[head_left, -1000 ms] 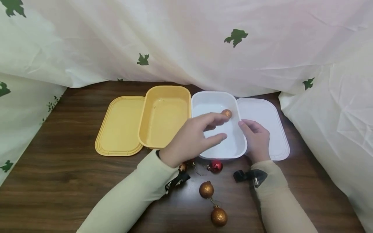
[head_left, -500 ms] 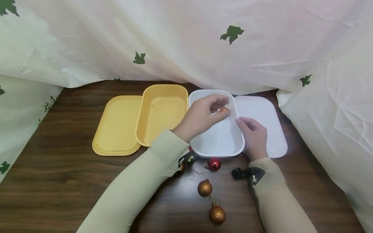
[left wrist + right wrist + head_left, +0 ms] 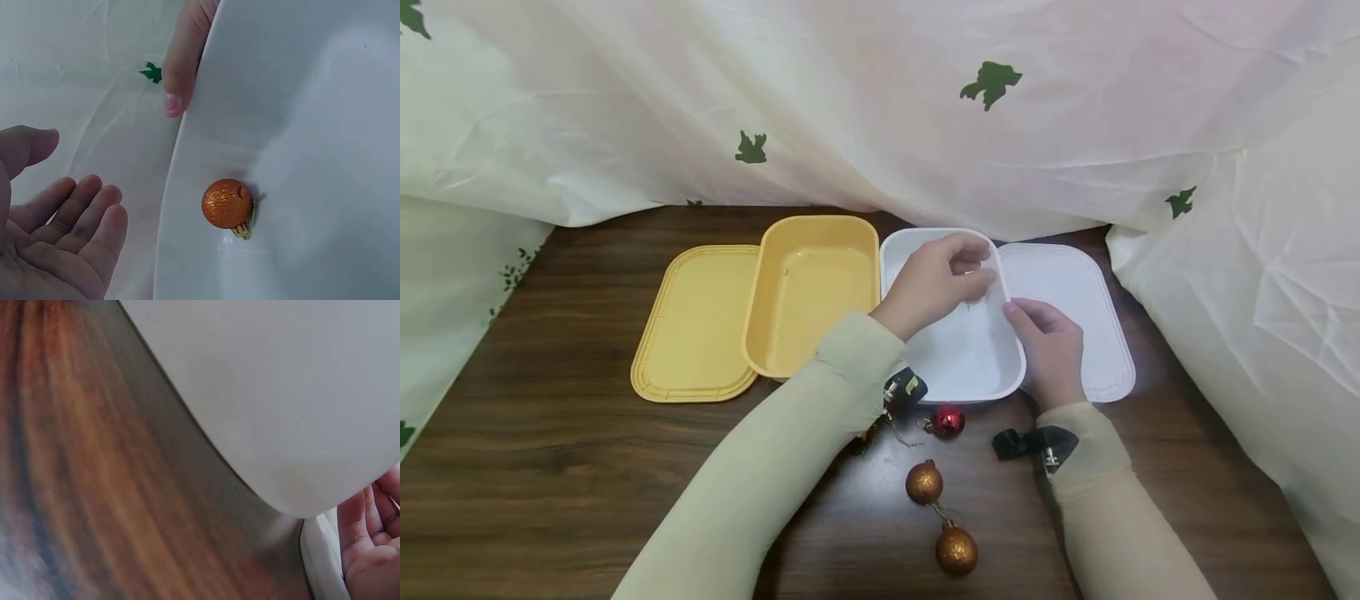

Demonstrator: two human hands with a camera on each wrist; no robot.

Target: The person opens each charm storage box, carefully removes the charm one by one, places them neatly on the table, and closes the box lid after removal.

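Observation:
In the head view my left hand (image 3: 938,279) hovers over the white box (image 3: 958,358), fingers loosely bent and holding nothing. The left wrist view shows that hand's thumb and fingers apart. An orange glitter bauble (image 3: 227,204) with a gold cap lies inside the white box; my left hand hides most of it from the head camera. My right hand (image 3: 1051,346) holds the right rim of the white box, its thumb at the edge. Beneath the box's near side in the right wrist view, part of the right hand (image 3: 369,544) shows.
A yellow box (image 3: 820,308) adjoins the white one, overlapping a yellow lid (image 3: 692,325). A white lid (image 3: 1075,325) lies at the right. Nearer are a red bauble (image 3: 947,421) and two copper baubles, one above (image 3: 924,482) the other. A draped cloth (image 3: 865,100) surrounds the table.
My left hand has moved forward and right, deeper over the white box, covering the bauble from the head view. The right hand stays on the rim. The head view has shifted slightly.

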